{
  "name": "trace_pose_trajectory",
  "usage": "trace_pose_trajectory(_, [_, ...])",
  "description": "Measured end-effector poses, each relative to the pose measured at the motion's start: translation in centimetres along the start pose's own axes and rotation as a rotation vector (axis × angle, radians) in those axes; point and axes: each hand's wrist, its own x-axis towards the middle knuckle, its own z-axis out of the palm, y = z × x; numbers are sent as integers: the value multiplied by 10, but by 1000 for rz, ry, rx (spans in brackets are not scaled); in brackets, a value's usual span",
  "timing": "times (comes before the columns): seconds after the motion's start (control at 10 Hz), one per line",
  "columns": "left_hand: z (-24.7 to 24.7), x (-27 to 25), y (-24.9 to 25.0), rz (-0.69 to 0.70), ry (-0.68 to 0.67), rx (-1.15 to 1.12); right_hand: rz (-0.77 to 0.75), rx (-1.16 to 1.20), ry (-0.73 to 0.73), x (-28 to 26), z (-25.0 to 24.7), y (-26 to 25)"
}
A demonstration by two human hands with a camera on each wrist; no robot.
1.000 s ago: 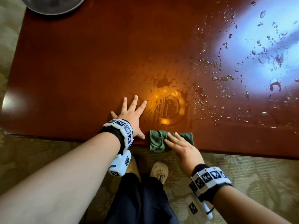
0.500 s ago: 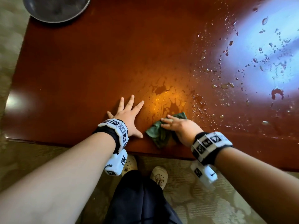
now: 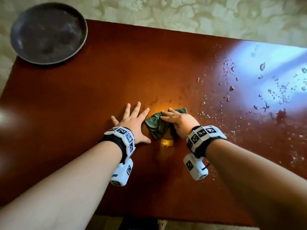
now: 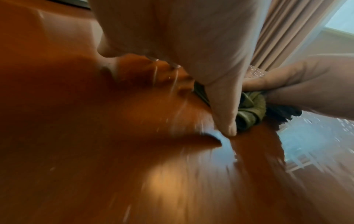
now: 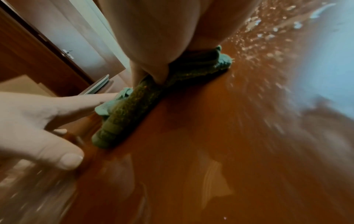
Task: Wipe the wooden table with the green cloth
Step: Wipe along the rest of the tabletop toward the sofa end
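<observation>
A dark round plate (image 3: pixel 48 33) is seen far beyond and to the left of the left hand, at the far left corner of the wooden table (image 3: pixel 83 97), part of its rim overhanging the table's edge. The left hand (image 3: pixel 132 121) is laid flat on the table with its fingers straight and spread and nothing grasped; its thumb (image 3: pixel 144 140) is stretched out towards the right hand. A white tracking band with black markers (image 3: pixel 122 136) is worn on the left wrist.

Just to the right of the left hand, between the two hands, the green cloth (image 3: pixel 157 125) is bunched on the table. In the right wrist view the left forefinger (image 5: pixel 90 98) is seen touching the cloth's (image 5: pixel 124 110) edge. The cloth is pressed onto the table under the right hand (image 3: pixel 179 122), whose fingers (image 3: pixel 167 113) are laid nearly straight over it; whether any fold is pinched underneath cannot be told. A like band (image 3: pixel 204 135) is worn on the right wrist.

To the right of and beyond the right hand, water drops (image 3: pixel 229 95) are scattered over the table, under a pale blue reflection (image 3: pixel 265 67) of light. Patterned carpet (image 3: pixel 199 14) is seen beyond the far edge.
</observation>
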Motion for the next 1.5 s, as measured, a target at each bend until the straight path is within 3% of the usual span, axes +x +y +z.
trace_pose_trajectory(0.2, [-68, 64, 13, -8, 39, -21, 72, -21, 63, 70, -66, 20])
trace_pose_trajectory(0.3, [-97, 92, 23, -7, 67, -37, 125, -167, -19, 99, -98, 23])
trace_pose_trajectory(0.4, [-117, 112, 37, -2, 83, -50, 161, -194, -33, 119, -122, 33])
trace_pose_trajectory(0.7, [-147, 154, 81, 7, 99, -53, 197, -114, 109, 148, -158, 74])
trace_pose_trajectory(0.8, [-151, 165, 88, 30, 117, 6, 268, -135, 57, 153, -176, 92])
trace_pose_trajectory(0.9, [-151, 173, 97, 49, 117, 4, 371, -110, 229, 147, -190, 117])
trace_pose_trajectory(1.0, [-153, 181, 105, 53, 112, 9, 504, -66, 262, 129, -201, 144])
trace_pose_trajectory(1.2, [-162, 190, 117, 44, 46, -27, 827, 44, 486, 91, -212, 182])
trace_pose_trajectory(1.3, [-166, 191, 120, 28, 31, -26, 888, 93, 488, 102, -222, 183])
trace_pose_trajectory(1.4, [-168, 192, 123, 19, 16, -39, 860, 75, 400, 126, -228, 176])
trace_pose_trajectory(1.5, [-169, 194, 124, 12, 10, -54, 724, 47, 295, 150, -232, 161])
